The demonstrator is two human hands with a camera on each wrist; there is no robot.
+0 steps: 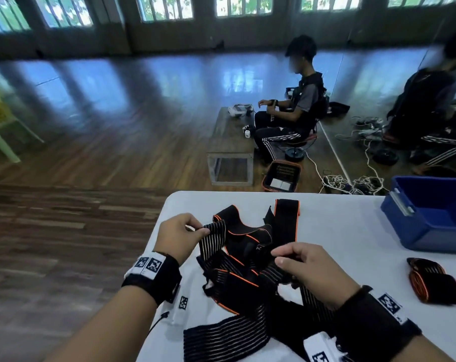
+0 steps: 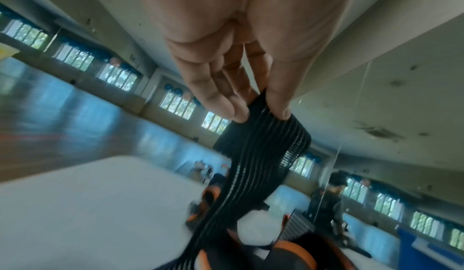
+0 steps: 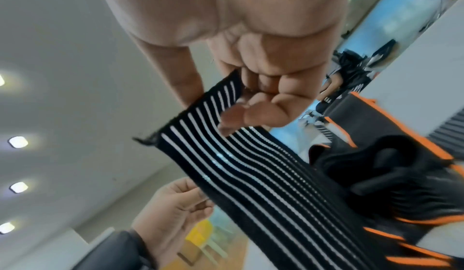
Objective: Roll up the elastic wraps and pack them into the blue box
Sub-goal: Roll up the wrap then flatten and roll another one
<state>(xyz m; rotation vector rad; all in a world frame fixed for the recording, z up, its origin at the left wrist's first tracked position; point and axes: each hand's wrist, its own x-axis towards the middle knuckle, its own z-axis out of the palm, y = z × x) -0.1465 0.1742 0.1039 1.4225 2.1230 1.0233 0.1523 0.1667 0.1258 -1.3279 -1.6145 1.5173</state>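
Left hand (image 1: 181, 235) and right hand (image 1: 309, 267) each pinch a striped elastic wrap (image 1: 213, 240) end, fingers closed on fabric, centre frame. Advised: free one strip from the tangle, roll tightly.

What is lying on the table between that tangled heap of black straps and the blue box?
In the head view, only bare white table separates the tangled wraps from the blue box. One rolled wrap lies nearer, in front of the box.

Large indoor hall or activity room: glossy wooden plank floor (image 1: 96, 142) across the frame's middle; row of windows (image 1: 243, 5) along the top; mirror wall (image 1: 394, 82) at upper right; seated person (image 1: 297, 105) at low bench (image 1: 230, 142); tangled cables (image 1: 352, 178) beside it.
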